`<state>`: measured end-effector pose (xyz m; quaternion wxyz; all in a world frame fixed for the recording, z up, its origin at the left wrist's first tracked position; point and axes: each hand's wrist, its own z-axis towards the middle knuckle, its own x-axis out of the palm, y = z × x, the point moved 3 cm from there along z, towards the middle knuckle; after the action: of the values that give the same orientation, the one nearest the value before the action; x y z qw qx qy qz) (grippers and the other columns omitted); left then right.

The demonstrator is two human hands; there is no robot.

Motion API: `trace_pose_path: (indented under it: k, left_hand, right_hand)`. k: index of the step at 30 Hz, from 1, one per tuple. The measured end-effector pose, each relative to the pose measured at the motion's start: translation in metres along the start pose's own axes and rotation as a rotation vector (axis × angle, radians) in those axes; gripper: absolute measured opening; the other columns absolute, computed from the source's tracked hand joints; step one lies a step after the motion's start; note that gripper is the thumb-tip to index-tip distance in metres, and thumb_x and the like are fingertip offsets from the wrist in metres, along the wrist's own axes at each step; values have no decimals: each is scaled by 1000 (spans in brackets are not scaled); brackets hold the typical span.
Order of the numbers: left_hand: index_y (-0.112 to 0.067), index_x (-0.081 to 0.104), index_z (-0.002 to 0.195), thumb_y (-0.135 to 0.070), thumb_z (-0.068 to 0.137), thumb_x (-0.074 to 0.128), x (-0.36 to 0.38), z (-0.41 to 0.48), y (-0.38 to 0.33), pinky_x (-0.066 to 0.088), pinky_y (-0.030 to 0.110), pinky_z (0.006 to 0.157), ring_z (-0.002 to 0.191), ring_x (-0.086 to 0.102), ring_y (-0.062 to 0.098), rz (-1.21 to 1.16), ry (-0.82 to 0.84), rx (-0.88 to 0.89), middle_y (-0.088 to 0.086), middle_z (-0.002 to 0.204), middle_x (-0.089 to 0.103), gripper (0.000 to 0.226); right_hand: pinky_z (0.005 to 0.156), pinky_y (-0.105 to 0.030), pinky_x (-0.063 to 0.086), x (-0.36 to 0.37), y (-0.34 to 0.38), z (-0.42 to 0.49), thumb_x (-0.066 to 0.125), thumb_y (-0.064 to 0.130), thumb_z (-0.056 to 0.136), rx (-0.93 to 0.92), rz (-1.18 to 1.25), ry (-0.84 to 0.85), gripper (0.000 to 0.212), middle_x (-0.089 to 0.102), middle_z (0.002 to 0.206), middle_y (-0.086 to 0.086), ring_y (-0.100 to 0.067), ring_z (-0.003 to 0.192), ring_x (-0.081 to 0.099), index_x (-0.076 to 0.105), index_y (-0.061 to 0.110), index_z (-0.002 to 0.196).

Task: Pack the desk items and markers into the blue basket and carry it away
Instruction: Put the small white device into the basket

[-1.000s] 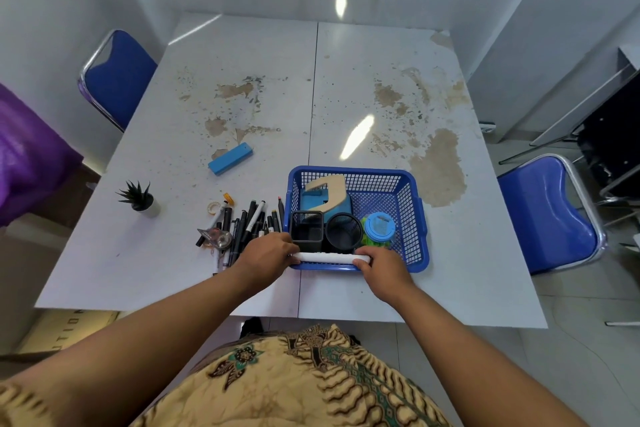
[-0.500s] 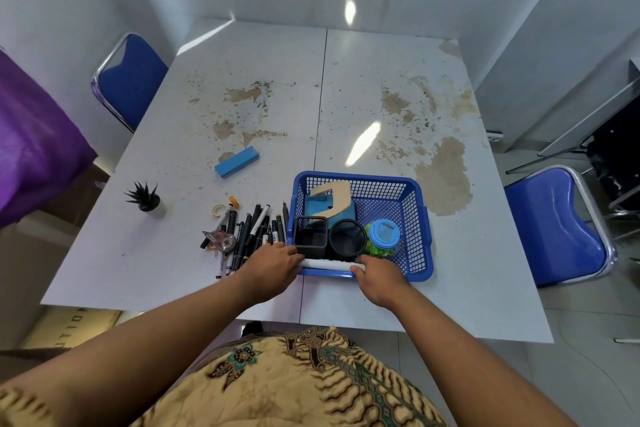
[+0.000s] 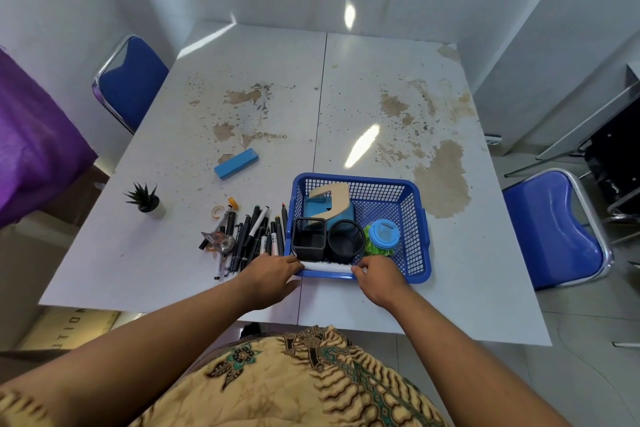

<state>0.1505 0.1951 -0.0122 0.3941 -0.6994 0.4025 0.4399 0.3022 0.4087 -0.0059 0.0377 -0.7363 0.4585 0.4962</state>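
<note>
The blue basket [image 3: 414, 215] stands on the white table near its front edge. Inside are a square black holder [image 3: 309, 237], a round black mesh cup [image 3: 346, 241], a blue-lidded jar [image 3: 383, 234] and a blue block with a beige curved piece [image 3: 332, 199]. A white stick-shaped item [image 3: 327, 267] lies along the basket's near rim. My left hand [image 3: 270, 276] holds its left end and my right hand [image 3: 379, 276] pinches its right end. A pile of markers [image 3: 251, 236] lies just left of the basket.
A tape dispenser [image 3: 221, 241] and a small tape roll [image 3: 218, 211] lie by the markers. A small potted plant [image 3: 147, 199] and a blue box [image 3: 236, 163] sit further left. Blue chairs [image 3: 554, 229] stand on both sides of the stained table [image 3: 346, 107].
Both hands stay at the ends of the white item on the basket's near rim. The camera view has shifted slightly; the basket and markers have not moved.
</note>
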Motion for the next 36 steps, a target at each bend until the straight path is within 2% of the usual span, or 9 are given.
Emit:
trace_pose_path:
  k: [6,10,13,18,21,25,28,33,36]
  left_hand:
    - [-29,65,139,-43,107,48,-9,-2,6,54,35,81,100,68,17,-54,-64,42,-9,127,68,39]
    - [-28,72,131,-35,103,58,-15,-2,13,58,36,80,99,70,15,-81,-113,76,-9,122,71,32]
    - [-29,76,124,-36,101,64,-21,-2,17,59,34,80,96,70,12,-106,-152,83,-12,117,73,27]
    - [-30,80,112,-33,100,65,-27,-3,26,56,30,75,90,68,10,-192,-182,62,-13,110,72,19]
    - [-31,79,110,-34,100,65,-33,-5,35,54,27,73,86,64,6,-237,-197,34,-15,106,71,17]
    - [-30,77,109,-33,100,66,-42,-13,62,51,23,71,83,58,0,-291,-245,-51,-16,102,69,15]
    - [-33,77,110,-36,100,66,-48,-20,92,56,26,75,87,62,2,-328,-287,-143,-16,103,70,15]
    - [-35,77,104,-35,98,68,-61,-31,148,52,30,72,83,59,6,-389,-364,-300,-15,95,69,11]
    - [-33,76,106,-33,98,68,-67,-34,175,52,31,78,87,58,6,-447,-403,-377,-15,97,69,11]
  right_hand:
    - [81,-32,53,-8,6,-3,60,38,103,-43,-18,14,28,75,109,-2,-22,98,68,77,19,115]
    - [80,-42,63,-13,14,-6,68,31,97,-88,-43,-28,12,74,86,6,-15,82,68,77,24,93]
    - [71,-38,62,-16,26,-8,77,35,90,-122,-33,-27,14,71,75,10,-9,73,66,74,25,81]
    - [58,-28,54,-21,60,-3,83,38,89,-234,133,-7,20,70,67,7,-6,61,61,74,25,76]
    - [60,-31,54,-25,86,3,80,37,91,-295,162,-9,17,70,66,5,-4,58,56,76,26,78]
    - [62,-26,51,-31,121,11,75,34,96,-362,160,-14,15,69,67,5,-4,59,54,78,27,83]
    - [63,-25,50,-31,145,21,74,35,97,-389,154,-5,15,71,70,3,-8,63,58,79,26,86]
    - [64,-11,42,-29,185,45,73,37,97,-426,125,18,15,72,72,4,-12,68,65,79,26,87]
    - [62,-17,48,-30,207,57,72,40,97,-447,88,14,16,72,74,6,-8,70,66,79,28,88]
